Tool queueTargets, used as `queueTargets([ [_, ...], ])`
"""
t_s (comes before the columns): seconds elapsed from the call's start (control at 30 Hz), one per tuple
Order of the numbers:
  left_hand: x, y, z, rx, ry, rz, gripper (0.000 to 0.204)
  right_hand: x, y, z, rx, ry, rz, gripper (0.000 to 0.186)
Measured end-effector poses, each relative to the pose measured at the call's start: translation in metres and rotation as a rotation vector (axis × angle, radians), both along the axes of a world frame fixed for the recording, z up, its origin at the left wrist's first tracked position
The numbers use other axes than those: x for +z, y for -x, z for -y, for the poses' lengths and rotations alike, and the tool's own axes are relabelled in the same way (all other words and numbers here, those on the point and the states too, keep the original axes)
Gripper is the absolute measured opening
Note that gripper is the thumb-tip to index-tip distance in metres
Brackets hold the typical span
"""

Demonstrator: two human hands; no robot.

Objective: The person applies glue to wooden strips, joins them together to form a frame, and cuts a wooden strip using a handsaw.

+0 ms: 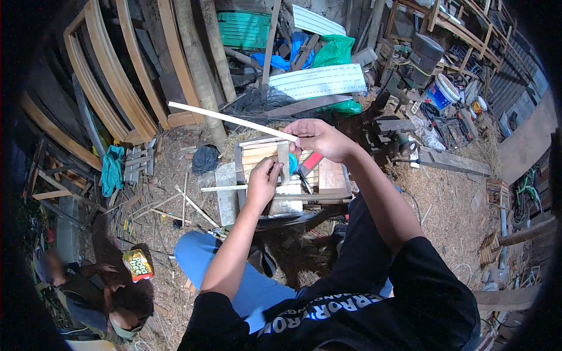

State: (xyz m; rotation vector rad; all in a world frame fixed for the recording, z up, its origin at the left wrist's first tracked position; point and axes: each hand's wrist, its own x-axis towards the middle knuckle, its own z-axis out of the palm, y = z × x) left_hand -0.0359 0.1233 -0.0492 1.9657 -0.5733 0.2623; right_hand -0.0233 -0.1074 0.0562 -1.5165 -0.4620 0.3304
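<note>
Wooden strip (234, 121): my right hand (319, 138) pinches its end; my left hand (263, 180) grips a small block (283, 157) over the bench's (333, 190) centre.

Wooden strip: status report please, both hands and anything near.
Right hand pinches long thin wooden strip at one end. Left hand grips small wood block. Beneath: slatted wooden frame. Nothing blocks the hands.
</note>
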Motion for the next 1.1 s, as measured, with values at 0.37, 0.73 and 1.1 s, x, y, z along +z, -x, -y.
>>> queueTargets([
  [0.37, -0.004, -0.003, -0.003, -0.006, -0.014, 0.017, 0.018, -0.002, 0.000, -0.006, -0.064, 0.041, 0.092, 0.034],
  [0.73, 0.001, 0.001, 0.001, -0.005, 0.019, -0.049, 0.020, -0.004, 0.008, -0.007, -0.131, 0.422, 0.372, 0.026],
  [1.1, -0.002, -0.002, 0.000, -0.012, -0.006, -0.027, 0.018, -0.016, -0.001, -0.007, -0.243, 0.224, 0.293, 0.024],
])
